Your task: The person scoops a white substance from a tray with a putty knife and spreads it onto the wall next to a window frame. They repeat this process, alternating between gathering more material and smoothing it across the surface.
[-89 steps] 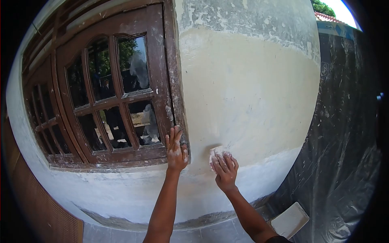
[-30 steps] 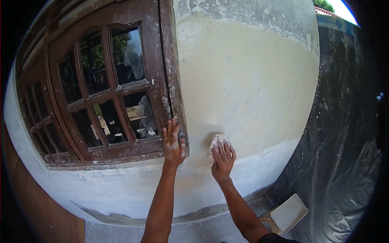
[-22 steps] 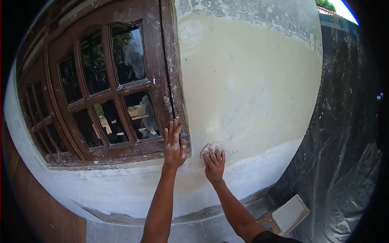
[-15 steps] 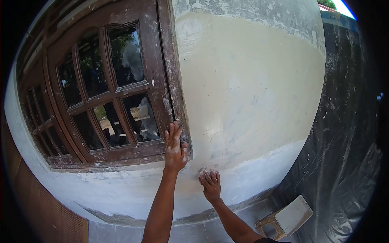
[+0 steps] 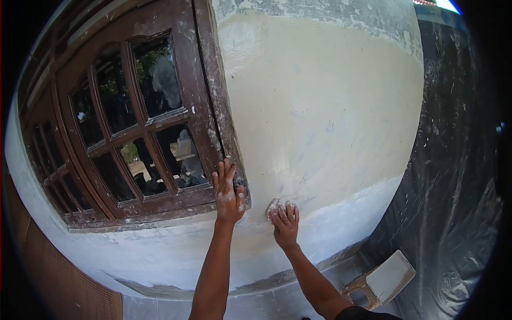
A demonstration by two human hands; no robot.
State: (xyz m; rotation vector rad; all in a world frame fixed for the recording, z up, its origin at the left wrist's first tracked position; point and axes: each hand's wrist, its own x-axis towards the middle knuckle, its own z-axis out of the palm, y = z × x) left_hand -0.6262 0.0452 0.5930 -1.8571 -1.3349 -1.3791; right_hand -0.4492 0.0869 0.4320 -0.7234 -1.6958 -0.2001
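Note:
My left hand [image 5: 230, 194] lies flat on the lower right corner of the brown wooden window frame [image 5: 230, 128], fingers stretched upward and dusted white. To its right, my right hand [image 5: 286, 224] presses a small whitish, dusty pad [image 5: 273, 207] against the wall [image 5: 320, 117]. The fingers are bent over this pad and hide most of it, so its exact kind does not show. Around that hand the wall is smooth and cream, with faint grey smudges; a whiter band runs below.
Glass panes with pale smears fill the window [image 5: 165, 80]. A dark plastic sheet [image 5: 453, 160] hangs at the right. On the grey tiled floor [image 5: 256, 306] stands a small, stained stool [image 5: 392, 277]. A brown woven surface [image 5: 80, 290] is at the lower left.
My right hand has moved up the wall and slightly right with the pad. My left hand stays on the window frame. The view has shifted a little.

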